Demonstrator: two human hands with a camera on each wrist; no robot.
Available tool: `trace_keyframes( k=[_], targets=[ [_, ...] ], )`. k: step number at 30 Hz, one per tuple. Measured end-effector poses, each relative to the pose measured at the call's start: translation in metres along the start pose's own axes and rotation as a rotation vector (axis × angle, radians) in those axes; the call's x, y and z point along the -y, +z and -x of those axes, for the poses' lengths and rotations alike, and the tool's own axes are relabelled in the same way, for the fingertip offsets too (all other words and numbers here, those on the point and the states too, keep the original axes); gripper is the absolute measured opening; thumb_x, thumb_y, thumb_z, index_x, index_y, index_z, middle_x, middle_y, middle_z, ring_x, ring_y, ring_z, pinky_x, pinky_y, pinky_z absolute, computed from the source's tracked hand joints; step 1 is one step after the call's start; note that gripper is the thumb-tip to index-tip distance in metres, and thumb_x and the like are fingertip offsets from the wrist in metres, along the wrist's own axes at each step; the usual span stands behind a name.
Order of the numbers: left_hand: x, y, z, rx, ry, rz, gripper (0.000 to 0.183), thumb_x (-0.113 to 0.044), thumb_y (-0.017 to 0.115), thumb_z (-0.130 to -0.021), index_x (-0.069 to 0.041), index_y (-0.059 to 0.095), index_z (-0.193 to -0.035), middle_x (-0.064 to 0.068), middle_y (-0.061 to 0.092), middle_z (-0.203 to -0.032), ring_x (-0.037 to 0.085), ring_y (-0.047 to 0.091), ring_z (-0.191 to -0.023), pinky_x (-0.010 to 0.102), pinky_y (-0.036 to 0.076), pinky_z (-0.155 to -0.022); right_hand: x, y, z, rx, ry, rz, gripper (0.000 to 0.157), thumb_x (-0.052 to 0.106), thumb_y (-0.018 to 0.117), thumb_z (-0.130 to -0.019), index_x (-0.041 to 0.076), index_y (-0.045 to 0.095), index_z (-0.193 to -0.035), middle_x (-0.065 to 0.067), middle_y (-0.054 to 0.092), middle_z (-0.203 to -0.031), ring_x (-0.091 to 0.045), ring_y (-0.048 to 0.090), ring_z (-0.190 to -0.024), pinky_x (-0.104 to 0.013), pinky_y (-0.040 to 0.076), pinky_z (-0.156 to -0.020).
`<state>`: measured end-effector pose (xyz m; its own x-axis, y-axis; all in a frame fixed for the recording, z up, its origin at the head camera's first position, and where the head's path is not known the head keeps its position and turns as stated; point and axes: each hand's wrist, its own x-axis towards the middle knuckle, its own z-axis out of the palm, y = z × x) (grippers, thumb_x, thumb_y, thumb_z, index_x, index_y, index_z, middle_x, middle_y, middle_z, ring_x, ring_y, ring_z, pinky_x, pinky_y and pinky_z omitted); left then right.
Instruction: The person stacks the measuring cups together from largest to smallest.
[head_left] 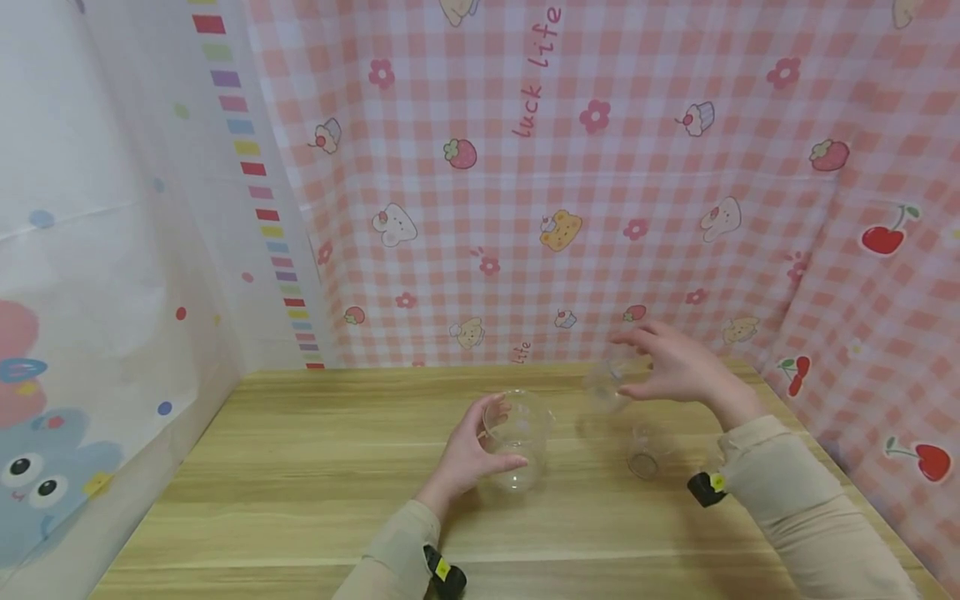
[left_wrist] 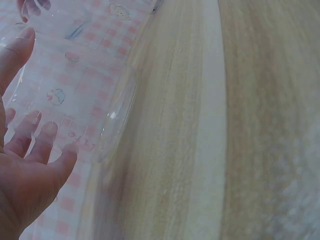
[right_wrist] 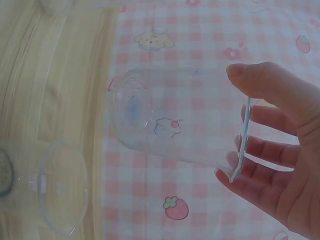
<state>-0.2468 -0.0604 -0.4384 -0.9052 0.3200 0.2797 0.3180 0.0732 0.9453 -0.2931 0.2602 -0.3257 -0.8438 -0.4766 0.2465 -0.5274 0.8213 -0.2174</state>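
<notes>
My left hand (head_left: 467, 454) holds a large clear beaker (head_left: 528, 429) on the wooden table, thumb across its near side and fingers round the far side. In the left wrist view this beaker (left_wrist: 116, 122) shows mostly as a shiny curved wall. My right hand (head_left: 675, 362) grips a smaller clear beaker (head_left: 606, 387) by its rim, above the back right of the table. The right wrist view has this beaker (right_wrist: 175, 117) lying sideways across the picture, thumb and fingers at the rim. Between the hands, closer to the right forearm, another clear beaker (head_left: 643, 458) stands on the table.
The wooden table (head_left: 300, 483) reaches back to a pink checked cloth (head_left: 510, 192) hanging behind it. A white patterned cloth (head_left: 105, 217) hangs on the left, and more checked cloth with cherries (head_left: 885, 350) on the right. Each wrist carries a small black camera (head_left: 705, 490).
</notes>
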Motion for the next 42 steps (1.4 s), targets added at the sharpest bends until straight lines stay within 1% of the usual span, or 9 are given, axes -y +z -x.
trace_keyframes(
  k=[5,11,19,27,34,42],
  targets=[
    [0.0,0.0,0.0,0.002,-0.005,0.002,0.089,0.003,0.085,-0.072,0.002,0.037,-0.146,0.029,0.046,-0.142,0.046,0.042,-0.131,0.06,0.034,-0.108,0.006,-0.002,-0.002,-0.006,-0.011,-0.021,0.072,0.032,0.086,-0.074,0.01,0.057,-0.136,-0.015,0.054,-0.124,-0.032,0.062,-0.103,-0.047,0.056,-0.077],
    [-0.001,0.0,-0.001,0.004,-0.014,0.0,0.089,0.003,0.085,-0.072,0.002,0.036,-0.146,0.029,0.046,-0.142,0.045,0.042,-0.132,0.06,0.033,-0.109,0.013,-0.006,-0.005,-0.014,-0.025,-0.023,0.072,0.034,0.086,-0.074,0.011,0.057,-0.136,-0.012,0.055,-0.118,-0.03,0.063,-0.096,-0.045,0.057,-0.074],
    [0.0,0.0,-0.001,0.004,-0.009,-0.003,0.088,0.002,0.085,-0.072,0.002,0.037,-0.146,0.028,0.046,-0.143,0.045,0.043,-0.132,0.06,0.034,-0.108,0.024,-0.011,-0.006,-0.05,-0.085,-0.052,0.071,0.03,0.088,-0.073,0.014,0.058,-0.136,-0.007,0.054,-0.111,-0.027,0.064,-0.095,-0.042,0.057,-0.074],
    [0.001,0.0,0.0,0.004,-0.003,-0.008,0.088,0.002,0.085,-0.072,0.002,0.037,-0.145,0.028,0.048,-0.141,0.046,0.043,-0.131,0.06,0.035,-0.107,0.034,-0.015,-0.006,-0.051,-0.092,-0.073,0.073,0.029,0.087,-0.074,0.012,0.057,-0.137,-0.012,0.053,-0.123,-0.028,0.064,-0.097,-0.043,0.058,-0.075],
    [0.002,0.0,-0.001,0.007,0.002,0.004,0.089,0.001,0.086,-0.072,0.003,0.037,-0.145,0.03,0.046,-0.142,0.047,0.042,-0.131,0.061,0.034,-0.108,0.042,-0.019,-0.009,-0.077,-0.145,-0.089,0.073,0.028,0.089,-0.072,0.012,0.057,-0.136,-0.011,0.054,-0.125,-0.026,0.063,-0.099,-0.04,0.058,-0.077],
    [0.005,-0.001,-0.001,0.01,-0.001,0.011,0.089,0.002,0.086,-0.071,0.002,0.037,-0.146,0.027,0.045,-0.144,0.044,0.043,-0.132,0.059,0.034,-0.109,0.054,-0.018,-0.013,-0.083,-0.179,-0.123,0.071,0.025,0.089,-0.073,0.012,0.058,-0.136,-0.014,0.055,-0.128,-0.026,0.063,-0.101,-0.039,0.058,-0.078]
  ],
)
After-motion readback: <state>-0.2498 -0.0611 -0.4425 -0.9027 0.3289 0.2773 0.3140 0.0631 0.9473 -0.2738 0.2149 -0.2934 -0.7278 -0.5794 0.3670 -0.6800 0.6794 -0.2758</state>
